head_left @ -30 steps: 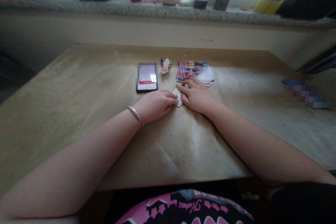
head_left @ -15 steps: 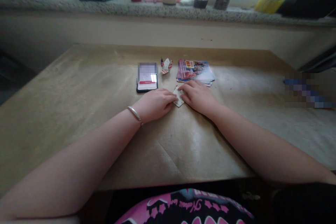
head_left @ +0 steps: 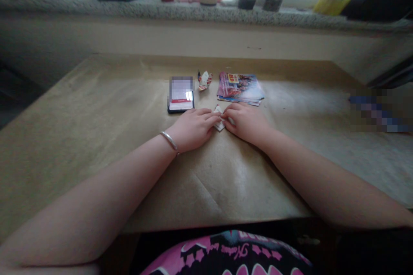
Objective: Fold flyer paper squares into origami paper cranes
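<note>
Head view: curled left hand (head_left: 193, 128) and right hand (head_left: 248, 122) pinch folded paper (head_left: 220, 126) between them; uneven pressure could skew it

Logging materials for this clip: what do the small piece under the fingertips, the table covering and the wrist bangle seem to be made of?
Folded piece, touched by the left hand and right hand: thin whitish paper, matte, with sharp creases. Table covering: probably brown kraft paper, matte, with fold lines and wrinkles. Bangle: likely metal, silvery with a bright glint.
</note>
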A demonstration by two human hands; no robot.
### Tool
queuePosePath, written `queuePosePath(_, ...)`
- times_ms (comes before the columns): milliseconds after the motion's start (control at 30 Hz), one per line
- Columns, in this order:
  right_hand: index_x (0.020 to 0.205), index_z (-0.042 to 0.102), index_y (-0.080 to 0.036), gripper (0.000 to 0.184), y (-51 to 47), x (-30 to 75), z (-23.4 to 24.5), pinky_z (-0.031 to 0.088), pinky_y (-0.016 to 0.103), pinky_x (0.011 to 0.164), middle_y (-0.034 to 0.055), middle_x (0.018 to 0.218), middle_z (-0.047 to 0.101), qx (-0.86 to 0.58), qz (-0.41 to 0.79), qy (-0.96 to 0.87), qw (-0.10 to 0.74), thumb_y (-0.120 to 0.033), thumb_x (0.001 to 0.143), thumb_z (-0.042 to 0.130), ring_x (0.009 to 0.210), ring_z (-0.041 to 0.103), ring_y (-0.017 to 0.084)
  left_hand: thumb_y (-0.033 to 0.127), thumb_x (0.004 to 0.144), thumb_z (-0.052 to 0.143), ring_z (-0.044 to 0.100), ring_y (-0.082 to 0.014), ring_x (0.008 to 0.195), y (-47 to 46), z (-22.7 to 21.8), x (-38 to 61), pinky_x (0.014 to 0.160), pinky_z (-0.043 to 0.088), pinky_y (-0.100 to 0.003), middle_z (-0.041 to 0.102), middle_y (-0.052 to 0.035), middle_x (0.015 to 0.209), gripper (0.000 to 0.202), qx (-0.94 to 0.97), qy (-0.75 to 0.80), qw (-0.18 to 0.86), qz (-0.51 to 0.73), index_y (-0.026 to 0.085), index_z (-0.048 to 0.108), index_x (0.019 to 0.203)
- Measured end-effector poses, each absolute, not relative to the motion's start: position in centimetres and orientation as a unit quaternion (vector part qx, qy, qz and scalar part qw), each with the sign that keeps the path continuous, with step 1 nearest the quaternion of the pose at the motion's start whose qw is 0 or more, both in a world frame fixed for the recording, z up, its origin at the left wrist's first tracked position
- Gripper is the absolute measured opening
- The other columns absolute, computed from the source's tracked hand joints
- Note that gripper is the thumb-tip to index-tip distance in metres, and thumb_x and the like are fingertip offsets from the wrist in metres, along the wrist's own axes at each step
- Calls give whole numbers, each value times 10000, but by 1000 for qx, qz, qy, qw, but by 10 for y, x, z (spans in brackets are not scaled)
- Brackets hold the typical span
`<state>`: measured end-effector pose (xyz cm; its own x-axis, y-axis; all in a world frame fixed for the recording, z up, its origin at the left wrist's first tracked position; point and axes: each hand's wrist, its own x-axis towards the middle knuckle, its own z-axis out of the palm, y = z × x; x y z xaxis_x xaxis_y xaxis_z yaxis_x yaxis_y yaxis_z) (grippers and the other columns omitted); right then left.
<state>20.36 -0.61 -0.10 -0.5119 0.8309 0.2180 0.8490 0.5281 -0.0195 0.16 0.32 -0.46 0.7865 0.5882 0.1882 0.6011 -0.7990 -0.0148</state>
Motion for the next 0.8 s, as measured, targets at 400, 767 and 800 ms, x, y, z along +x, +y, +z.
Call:
queuePosePath(400, 964, 756, -151, 270, -21, 199, 8, 462, 310, 854, 90, 1009, 739, -418, -1, -906, 63, -187, 914, 492, 916, 659, 208, 250, 938, 447, 554, -228, 1222, 4, -3, -4, 1076, 436, -363, 569, -114, 1348, 409, -950, -301, -3, -76, 131, 556, 1313)
queuePosePath(767, 1106, 699, -96, 333, -17, 196, 5, 435, 340, 892, 116, 1149, 705, -410, -43, -910, 36, -160, 912, 437, 973, 632, 231, 203, 917, 452, 609, -212, 1132, 4, 8, -6, 1018, 484, -353, 648, -66, 1262, 346, -947, -316, -7, -58, 172, 669, 1184)
queuePosePath(800, 1116, 694, -106, 337, -17, 196, 5, 435, 342, 871, 105, 1157, 702, -419, -50, -906, 30, -168, 914, 432, 971, 627, 236, 197, 913, 455, 608, -214, 1132, 4, 8, -5, 1022, 482, -356, 649, -68, 1259, 348, -948, -314, -9, -58, 168, 670, 1185)
